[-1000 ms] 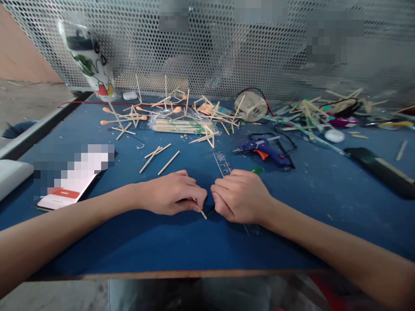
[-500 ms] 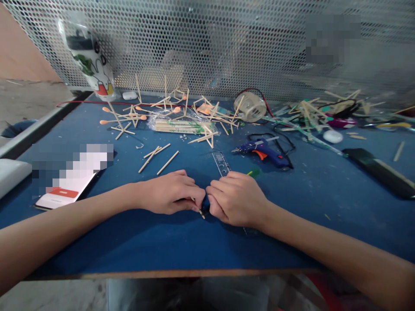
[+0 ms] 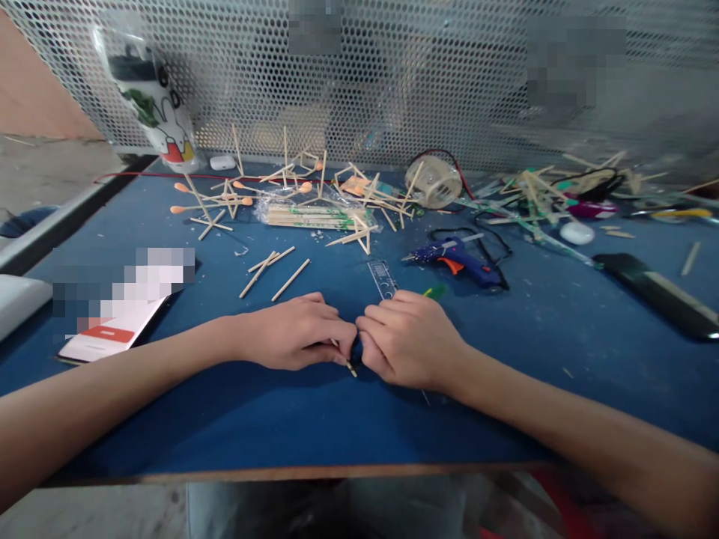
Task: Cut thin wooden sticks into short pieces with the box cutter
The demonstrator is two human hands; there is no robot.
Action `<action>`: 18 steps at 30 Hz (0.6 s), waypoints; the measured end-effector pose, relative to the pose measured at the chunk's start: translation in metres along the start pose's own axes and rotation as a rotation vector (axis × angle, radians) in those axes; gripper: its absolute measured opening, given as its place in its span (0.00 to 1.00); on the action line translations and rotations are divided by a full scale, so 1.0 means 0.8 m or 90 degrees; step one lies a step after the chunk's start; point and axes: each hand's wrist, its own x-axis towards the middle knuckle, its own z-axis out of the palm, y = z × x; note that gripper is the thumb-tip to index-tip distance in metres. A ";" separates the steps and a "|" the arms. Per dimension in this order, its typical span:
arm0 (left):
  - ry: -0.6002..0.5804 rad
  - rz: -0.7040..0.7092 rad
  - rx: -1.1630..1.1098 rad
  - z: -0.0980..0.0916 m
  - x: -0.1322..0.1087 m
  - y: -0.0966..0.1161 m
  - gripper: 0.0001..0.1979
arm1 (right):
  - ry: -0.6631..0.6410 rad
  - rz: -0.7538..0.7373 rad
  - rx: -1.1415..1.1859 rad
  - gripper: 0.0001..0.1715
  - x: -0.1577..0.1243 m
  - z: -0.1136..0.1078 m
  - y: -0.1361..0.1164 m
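Observation:
My left hand (image 3: 306, 333) is closed in a pinch, and the short tip of a thin wooden stick (image 3: 352, 370) pokes out below its thumb and fingertips. Right beside it, my right hand (image 3: 407, 340) is curled with the knuckles up; whatever its fingers grip is hidden. The two hands almost meet over the blue table (image 3: 281, 427). A clear ruler (image 3: 382, 278) with white markings runs out from behind my right hand. Several loose wooden sticks (image 3: 290, 281) lie beyond my left hand.
A blue glue gun (image 3: 469, 263) lies beyond my right hand. Farther back are a bag of wooden sticks (image 3: 308, 217), stick structures and a clear round container (image 3: 432, 183). A phone (image 3: 106, 333) lies at left, a black case (image 3: 657, 296) at right. A perforated metal panel (image 3: 365, 75) stands behind.
My right hand has shifted very slightly up and left, while my left hand keeps its pinch in nearly the same place. The camera view has moved a little.

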 end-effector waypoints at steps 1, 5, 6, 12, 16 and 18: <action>0.001 -0.002 -0.001 0.001 0.000 -0.001 0.06 | -0.002 0.010 -0.004 0.19 0.000 0.000 -0.001; 0.011 0.007 -0.012 0.003 0.000 -0.005 0.06 | -0.013 0.026 -0.010 0.15 0.001 -0.002 -0.007; 0.014 0.012 -0.013 0.003 0.000 -0.006 0.06 | -0.010 0.027 -0.014 0.15 0.001 -0.002 -0.007; 0.007 0.012 -0.011 0.002 0.000 -0.006 0.06 | 0.001 0.053 -0.026 0.14 0.002 -0.003 -0.003; 0.005 0.000 0.003 0.003 -0.001 -0.003 0.06 | -0.016 0.082 -0.003 0.11 0.000 -0.007 0.004; 0.005 0.001 0.003 0.004 -0.001 -0.002 0.06 | -0.002 0.086 0.043 0.10 -0.002 -0.008 0.008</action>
